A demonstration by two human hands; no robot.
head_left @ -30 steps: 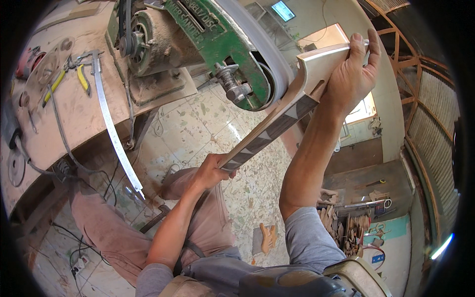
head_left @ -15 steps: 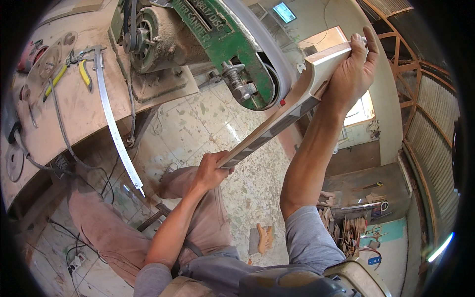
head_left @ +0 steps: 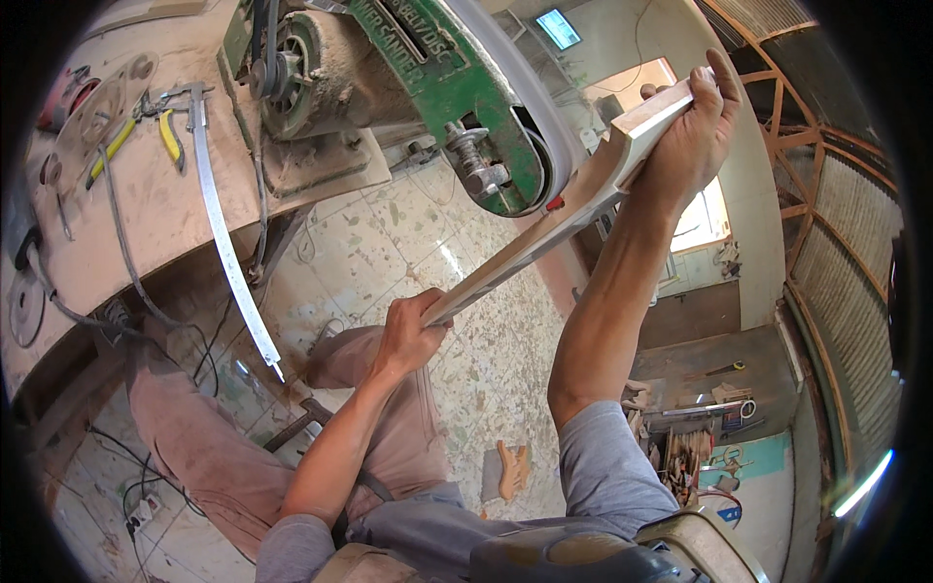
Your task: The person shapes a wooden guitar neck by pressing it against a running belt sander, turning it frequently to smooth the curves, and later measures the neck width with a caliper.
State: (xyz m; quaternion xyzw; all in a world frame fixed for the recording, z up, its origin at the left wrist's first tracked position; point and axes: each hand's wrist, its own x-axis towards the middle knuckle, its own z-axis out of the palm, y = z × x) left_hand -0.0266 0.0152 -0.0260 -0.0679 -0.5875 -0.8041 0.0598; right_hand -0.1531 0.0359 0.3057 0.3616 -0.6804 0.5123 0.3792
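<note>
A long wooden piece (head_left: 520,249), shaped like an instrument neck with a curved, flared end, slants up between my hands. My left hand (head_left: 413,332) is closed around its narrow lower end. Up at the flared end, my right hand (head_left: 688,146) grips it from the right side, with fingers wrapped over the top. The piece lies close beside the rounded end of a green belt sander (head_left: 462,107) and its grey belt (head_left: 530,83); I cannot tell whether they touch. A small red bit (head_left: 555,203) shows between them.
On the workbench (head_left: 107,233) at left lie a long metal caliper (head_left: 225,248), overhanging the edge, yellow-handled pliers (head_left: 172,143) and cables. A dusty motor (head_left: 335,78) stands behind. An orange-brown wooden piece (head_left: 510,469) lies on the dusty tiled floor. Tools and wood scraps lie at right.
The wooden piece has turned about its length, so its dark patterned face shows less. Both hands still hold it and have shifted slightly. The view has moved a little.
</note>
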